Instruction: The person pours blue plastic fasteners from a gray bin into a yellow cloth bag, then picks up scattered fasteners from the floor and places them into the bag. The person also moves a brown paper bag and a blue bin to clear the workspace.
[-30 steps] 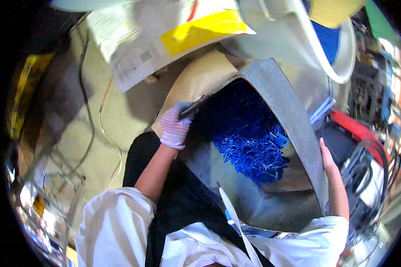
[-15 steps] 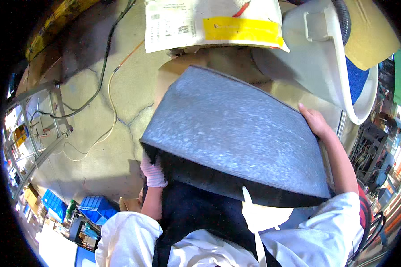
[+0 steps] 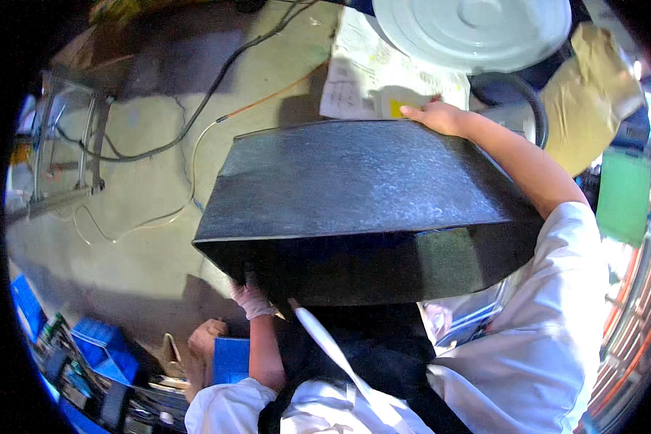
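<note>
A large dark grey, tapered box with a mottled, metal-like outer face (image 3: 354,177) spans the space in front of me. It is tilted on its side, its wide black mouth facing my body. My left hand (image 3: 252,298), in a pale glove, is closed on the rim at the mouth's lower left corner; part of its fingers is hidden by the box. My bare right hand (image 3: 441,118) grips the far upper edge, its arm reaching around the right end. A white strap (image 3: 325,340) hangs across my black apron (image 3: 362,347).
At the far right are a round pale lid (image 3: 477,32), a printed white sack (image 3: 354,79), a black hose (image 3: 535,108) and a brown paper sack (image 3: 589,94). Cables (image 3: 217,94) cross the concrete floor near a metal frame (image 3: 65,145). Blue bins (image 3: 101,347) stand lower left.
The box has turned, so its mouth shows more and its far edge lies more level. My right hand has shifted from its right side to the far edge. The view has swung.
</note>
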A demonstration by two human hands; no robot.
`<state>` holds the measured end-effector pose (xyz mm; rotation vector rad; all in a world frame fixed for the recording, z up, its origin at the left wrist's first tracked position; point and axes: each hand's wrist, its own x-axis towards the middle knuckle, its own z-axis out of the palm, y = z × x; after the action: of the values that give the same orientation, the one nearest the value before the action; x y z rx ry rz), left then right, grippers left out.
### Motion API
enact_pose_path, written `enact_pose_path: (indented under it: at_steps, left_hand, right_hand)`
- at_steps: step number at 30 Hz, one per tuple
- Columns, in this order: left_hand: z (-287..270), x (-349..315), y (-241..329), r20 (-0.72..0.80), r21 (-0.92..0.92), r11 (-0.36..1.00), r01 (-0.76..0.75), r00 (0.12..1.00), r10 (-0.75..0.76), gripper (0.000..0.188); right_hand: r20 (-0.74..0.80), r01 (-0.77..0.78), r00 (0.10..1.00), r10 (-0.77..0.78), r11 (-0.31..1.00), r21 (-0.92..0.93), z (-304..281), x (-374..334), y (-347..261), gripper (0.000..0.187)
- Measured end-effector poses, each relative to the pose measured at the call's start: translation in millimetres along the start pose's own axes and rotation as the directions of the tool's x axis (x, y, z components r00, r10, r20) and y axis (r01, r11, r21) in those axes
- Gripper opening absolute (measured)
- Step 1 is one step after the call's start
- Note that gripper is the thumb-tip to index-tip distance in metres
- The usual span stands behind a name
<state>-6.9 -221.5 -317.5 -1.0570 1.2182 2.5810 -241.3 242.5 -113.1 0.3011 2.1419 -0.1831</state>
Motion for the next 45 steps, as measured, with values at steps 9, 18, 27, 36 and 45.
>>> enact_pose_path:
  at_steps: [9, 18, 27, 36, 45]
  left_hand:
    - [50.2, 5.6, -40.2, -0.29, 0.421, 0.896, -0.141, 0.915, 0.281, 0.039]
    - [83.0, 17.0, -148.2, -0.446, 0.656, 0.754, -0.034, 0.789, 0.423, 0.043]
    - [85.6, 34.9, -153.5, -0.403, 0.766, 0.643, -0.024, 0.761, 0.508, 0.026]
    - [102.5, 35.2, -146.1, -0.351, 0.812, 0.582, -0.053, 0.752, 0.558, 0.022]
    - [86.4, 21.9, -157.1, -0.444, 0.541, 0.818, -0.194, 0.76, 0.474, 0.034]
  right_hand:
    - [0.076, 0.154, 0.987, -0.14, 0.962, -0.225, -65.5, 122.0, -64.6, 0.075]
    - [0.138, 0.148, 0.984, -0.114, 0.953, -0.265, -100.2, 174.2, -63.7, 0.075]
    - [0.064, 0.219, 0.965, -0.256, 0.641, -0.736, -96.0, 197.1, -76.6, 0.065]
    - [0.552, 0.918, 0.382, -0.741, 0.376, -0.13, 26.8, 191.5, -318.9, 0.05]
    - [0.789, 0.408, 0.458, -0.41, 0.885, 0.224, 158.0, 205.2, -327.6, 0.061]
